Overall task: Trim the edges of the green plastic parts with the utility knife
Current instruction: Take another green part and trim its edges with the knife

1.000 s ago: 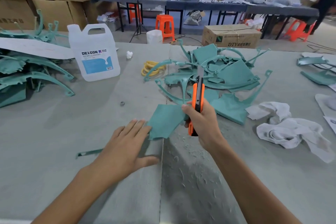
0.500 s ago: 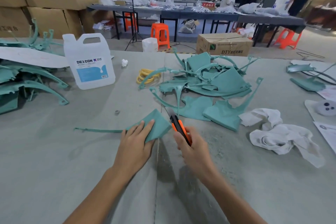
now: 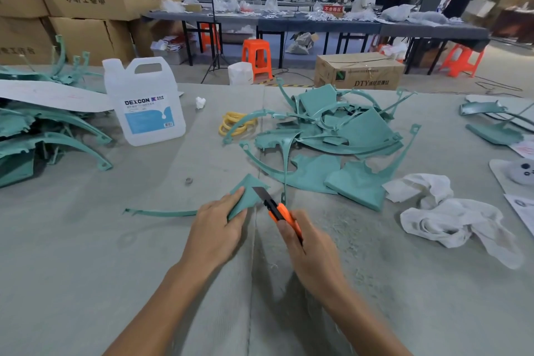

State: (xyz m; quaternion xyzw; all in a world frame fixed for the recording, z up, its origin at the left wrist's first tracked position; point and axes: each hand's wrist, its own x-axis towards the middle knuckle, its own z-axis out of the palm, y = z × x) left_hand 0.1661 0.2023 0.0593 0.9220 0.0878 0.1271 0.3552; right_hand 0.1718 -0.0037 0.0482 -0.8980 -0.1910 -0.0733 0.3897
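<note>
A green plastic part [image 3: 250, 192] lies on the grey table in front of me, a flat panel with a long thin strip running left. My left hand [image 3: 215, 233] presses flat on the panel's near corner, fingers straight. My right hand [image 3: 310, 254] grips an orange utility knife [image 3: 278, 212], its blade extended and tilted up-left against the panel's right edge. A heap of more green parts [image 3: 341, 136] sits just beyond.
A white DEXCON jug [image 3: 144, 101] stands at the left, with another stack of green parts [image 3: 43, 136] beside it. Yellow bands [image 3: 235, 123] lie mid-table. White rags [image 3: 450, 220] lie at the right. Plastic shavings litter the table near my right hand. People work at far tables.
The knife came down from upright to lie against the panel's edge. My left hand moved from the bare table onto the panel, which shifted slightly away from me.
</note>
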